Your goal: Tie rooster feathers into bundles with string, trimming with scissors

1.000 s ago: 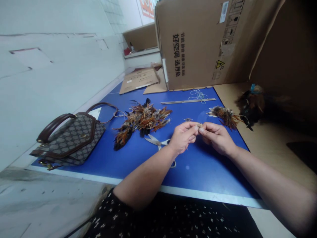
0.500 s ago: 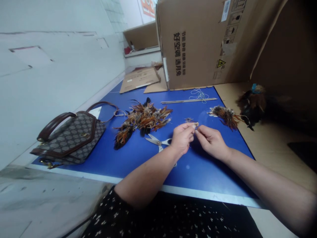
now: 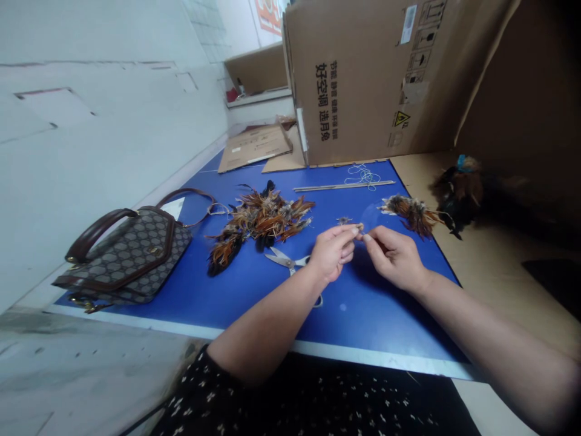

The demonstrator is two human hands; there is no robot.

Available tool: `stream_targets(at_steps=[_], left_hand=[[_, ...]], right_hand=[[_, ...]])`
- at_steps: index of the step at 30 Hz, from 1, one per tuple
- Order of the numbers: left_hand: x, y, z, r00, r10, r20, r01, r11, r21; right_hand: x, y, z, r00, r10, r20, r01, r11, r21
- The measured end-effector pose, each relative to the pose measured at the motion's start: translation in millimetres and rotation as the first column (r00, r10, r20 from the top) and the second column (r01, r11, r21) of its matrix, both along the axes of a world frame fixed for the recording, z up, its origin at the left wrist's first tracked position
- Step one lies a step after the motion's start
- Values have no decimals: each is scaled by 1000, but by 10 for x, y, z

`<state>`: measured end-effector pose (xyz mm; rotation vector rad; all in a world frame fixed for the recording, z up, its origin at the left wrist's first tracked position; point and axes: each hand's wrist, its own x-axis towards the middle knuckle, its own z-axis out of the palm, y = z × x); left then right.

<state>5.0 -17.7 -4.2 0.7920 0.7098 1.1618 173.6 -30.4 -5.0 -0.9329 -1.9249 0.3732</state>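
My left hand (image 3: 334, 249) pinches a small tan piece (image 3: 360, 227) between thumb and forefinger; it is too small to name. Close on its right, my right hand (image 3: 396, 257) is closed too, fingertips pressed together at the same spot, and what they grip is hidden. Scissors (image 3: 287, 260) lie with blades apart, partly under my left wrist. Beyond my hands is a tiny tuft of feather bits (image 3: 344, 220). A heap of brown and black feathers (image 3: 263, 218) spreads to the left, and a smaller feather bunch (image 3: 411, 214) lies to the right.
On the blue tabletop (image 3: 181, 284) a patterned handbag (image 3: 131, 254) stands at the left. Thin sticks (image 3: 345, 186) and tangled pale string (image 3: 363, 174) lie at the back. A large cardboard box (image 3: 363, 85) rises behind, and dark feathers (image 3: 463, 194) rest on cardboard at the right.
My right hand has shifted slightly right, its fingertips still near the left hand's. The left hand keeps its pinch on the small piece. The view has moved a little.
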Motion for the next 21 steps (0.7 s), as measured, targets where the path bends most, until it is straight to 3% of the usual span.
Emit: stream_targets(at_steps=[4, 13, 18, 21], left_hand=[[-30, 13, 16, 998, -41, 38, 42, 999, -6], [-39, 30, 21, 996, -65, 56, 67, 997, -30], [-23, 4, 24, 996, -87, 35, 89, 995, -48], [-14, 18, -25, 998, -43, 37, 45, 998, -51]], right_hand=[[50, 10, -42, 995, -58, -81, 52, 996, -75], [50, 54, -28, 999, 32, 19, -33, 998, 58], [-19, 67, -86, 998, 58, -4, -58, 998, 1], [-42, 54, -72, 996, 79, -40, -80, 997, -21]])
